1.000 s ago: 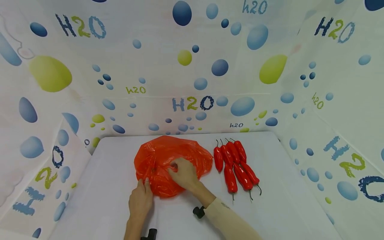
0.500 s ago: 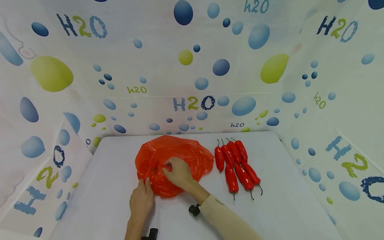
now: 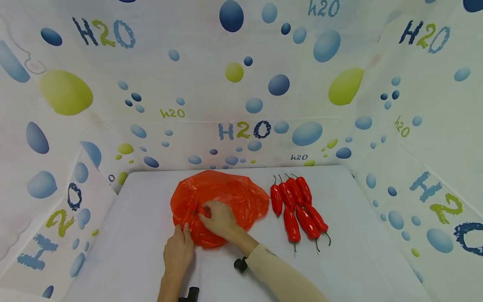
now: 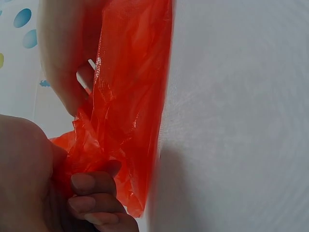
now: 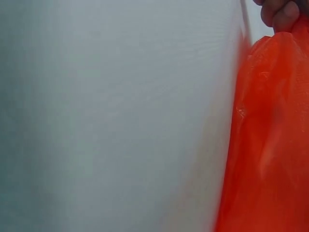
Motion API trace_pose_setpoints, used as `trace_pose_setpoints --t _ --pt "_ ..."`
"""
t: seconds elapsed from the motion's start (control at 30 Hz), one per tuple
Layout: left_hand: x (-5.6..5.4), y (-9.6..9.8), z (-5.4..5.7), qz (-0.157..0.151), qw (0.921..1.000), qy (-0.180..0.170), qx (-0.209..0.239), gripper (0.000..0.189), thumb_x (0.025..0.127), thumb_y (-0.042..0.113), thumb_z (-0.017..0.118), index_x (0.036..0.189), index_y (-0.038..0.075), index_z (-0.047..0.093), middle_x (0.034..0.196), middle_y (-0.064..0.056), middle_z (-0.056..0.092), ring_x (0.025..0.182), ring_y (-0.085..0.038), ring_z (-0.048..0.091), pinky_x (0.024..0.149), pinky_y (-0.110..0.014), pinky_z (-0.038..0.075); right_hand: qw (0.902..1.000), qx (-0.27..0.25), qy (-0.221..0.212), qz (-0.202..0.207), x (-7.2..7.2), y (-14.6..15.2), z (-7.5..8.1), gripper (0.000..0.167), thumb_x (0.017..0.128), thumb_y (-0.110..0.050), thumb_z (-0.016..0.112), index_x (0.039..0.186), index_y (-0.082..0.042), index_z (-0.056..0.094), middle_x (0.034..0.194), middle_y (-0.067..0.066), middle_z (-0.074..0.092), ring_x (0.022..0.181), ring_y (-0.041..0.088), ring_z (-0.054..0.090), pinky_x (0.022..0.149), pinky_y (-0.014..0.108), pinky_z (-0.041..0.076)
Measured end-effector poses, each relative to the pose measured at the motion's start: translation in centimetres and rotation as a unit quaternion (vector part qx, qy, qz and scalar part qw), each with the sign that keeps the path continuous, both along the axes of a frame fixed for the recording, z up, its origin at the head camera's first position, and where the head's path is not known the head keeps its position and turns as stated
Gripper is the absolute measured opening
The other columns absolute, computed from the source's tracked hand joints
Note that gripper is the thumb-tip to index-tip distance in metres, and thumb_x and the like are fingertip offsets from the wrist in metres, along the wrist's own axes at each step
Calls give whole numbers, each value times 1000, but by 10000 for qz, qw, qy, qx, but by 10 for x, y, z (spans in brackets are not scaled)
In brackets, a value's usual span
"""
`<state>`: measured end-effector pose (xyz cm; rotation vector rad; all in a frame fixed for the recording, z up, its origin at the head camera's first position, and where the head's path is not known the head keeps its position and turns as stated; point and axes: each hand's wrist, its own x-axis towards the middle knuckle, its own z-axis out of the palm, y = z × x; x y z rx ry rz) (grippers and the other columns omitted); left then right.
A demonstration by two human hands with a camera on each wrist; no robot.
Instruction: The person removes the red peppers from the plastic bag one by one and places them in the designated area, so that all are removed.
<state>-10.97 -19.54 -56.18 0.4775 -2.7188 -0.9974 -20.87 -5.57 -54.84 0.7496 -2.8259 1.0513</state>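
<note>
A crumpled translucent red-orange plastic bag (image 3: 234, 191) lies spread on the white table, left of centre. My left hand (image 3: 178, 251) holds its near left edge; the left wrist view shows the gathered film (image 4: 89, 150) between thumb and curled fingers. Over the bag's middle is my right hand (image 3: 219, 220), thumb and index finger bent toward each other with a gap between them. In the left wrist view that right hand (image 4: 65, 58) points down beside the upright film. The right wrist view catches the bag (image 5: 275, 140) and part of the left hand (image 5: 282, 14) at its top corner.
Several glossy red chili peppers (image 3: 290, 224) with dark stems lie in two rows just right of the bag. The white table (image 3: 362, 251) ends at a patterned backdrop (image 3: 241, 84) behind and on both sides. A black wrist camera (image 3: 240, 265) sits under the right wrist.
My right hand has slid left over the bag toward the left hand. The bag keeps its outline, and the left hand stays at the same edge.
</note>
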Motion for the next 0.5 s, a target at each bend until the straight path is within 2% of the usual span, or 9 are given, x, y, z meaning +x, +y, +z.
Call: trace_pose_setpoints --t 0.07,0.3,0.5 --pt "0 0 -1 -14 10000 -34 32 35 113 30 39 94 2 50 60 -10 47 54 -28 50 50 -39 39 10000 96 13 15 -1 -2 -1 34 97 -35 75 126 -17 71 105 -6 73 87 5 61 79 21 53" --pt "0 -1 -3 -39 9998 -126 113 37 113 33 37 98 2 50 62 -9 46 54 -24 48 49 -35 39 9985 498 142 166 -4 -10 -4 46 100 -39 70 142 -21 62 130 -5 67 112 10 64 96 32 54" --pt "1 -4 -5 -88 9999 -49 73 38 113 33 37 98 1 50 62 -10 48 53 -26 50 49 -36 40 9972 670 293 168 -6 -17 -6 46 101 -40 69 143 -23 62 127 -2 65 106 11 64 93 31 56"
